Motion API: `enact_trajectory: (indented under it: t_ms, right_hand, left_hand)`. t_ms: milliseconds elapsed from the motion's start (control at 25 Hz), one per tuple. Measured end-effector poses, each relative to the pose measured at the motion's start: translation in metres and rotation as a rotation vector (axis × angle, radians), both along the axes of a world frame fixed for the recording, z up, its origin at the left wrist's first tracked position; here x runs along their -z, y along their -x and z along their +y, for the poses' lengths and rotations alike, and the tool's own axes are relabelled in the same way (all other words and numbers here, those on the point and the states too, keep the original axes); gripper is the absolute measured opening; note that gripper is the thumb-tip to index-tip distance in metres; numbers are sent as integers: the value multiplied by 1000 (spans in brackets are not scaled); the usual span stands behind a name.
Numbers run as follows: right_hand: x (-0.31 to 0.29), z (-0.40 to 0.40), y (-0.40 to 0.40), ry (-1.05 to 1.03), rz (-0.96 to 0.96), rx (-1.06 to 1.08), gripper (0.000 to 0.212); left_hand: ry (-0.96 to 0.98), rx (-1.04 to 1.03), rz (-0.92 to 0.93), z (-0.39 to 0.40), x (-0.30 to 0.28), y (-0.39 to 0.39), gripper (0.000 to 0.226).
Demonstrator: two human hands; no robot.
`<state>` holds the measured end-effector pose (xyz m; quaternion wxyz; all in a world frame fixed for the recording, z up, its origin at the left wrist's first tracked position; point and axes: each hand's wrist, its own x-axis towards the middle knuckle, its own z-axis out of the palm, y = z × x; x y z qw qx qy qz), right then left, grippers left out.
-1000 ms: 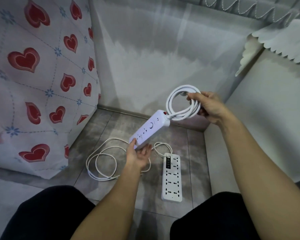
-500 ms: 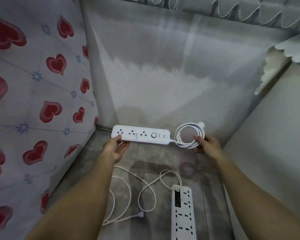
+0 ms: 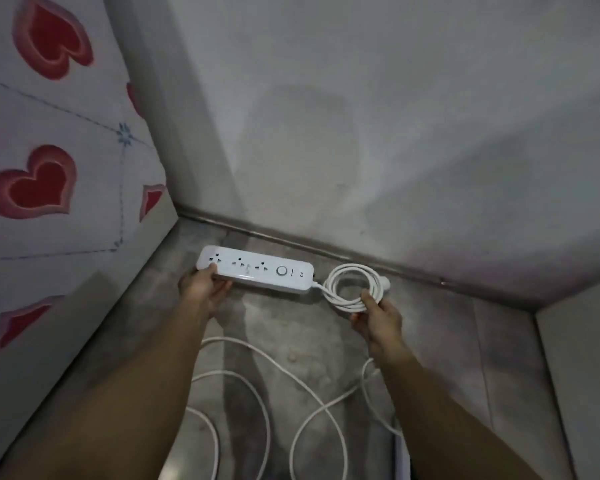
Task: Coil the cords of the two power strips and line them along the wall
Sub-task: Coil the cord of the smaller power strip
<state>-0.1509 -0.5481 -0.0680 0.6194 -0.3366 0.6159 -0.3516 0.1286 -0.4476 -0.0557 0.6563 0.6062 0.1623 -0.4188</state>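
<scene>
The left hand [image 3: 203, 292] grips the near left end of the strip [image 3: 255, 273], thumb on its top face and fingers curled underneath, while the right hand [image 3: 378, 318] pinches the near side of the coil [image 3: 355, 287], fingers closed around the bundled loops. Between the two grips the strip lies flat, sockets up, roughly parallel to the wall [image 3: 361, 133] just beyond it, with the coil at its right end; whether the strip rests fully on the floor [image 3: 291, 341] or is held a little above it cannot be told. By my reading the task is about halfway: one cord is wound and its strip is being set along the skirting, neither hand having let go yet. Below the wrists, a loose cord [image 3: 267, 386] sprawls in open loops on the floor, uncoiled, and a white edge at the bottom right may be the second strip, though too little shows to be sure. Count: one strip plainly seen, one coiled cord, one loose cord, two hands.
</scene>
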Motion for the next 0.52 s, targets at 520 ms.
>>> enact_trajectory:
  t_ms: [520]
  right_hand:
    - [57,-25,-36,-58,555,-397,59]
  left_hand:
    - [-337,-50,-381,-56,55,7,73]
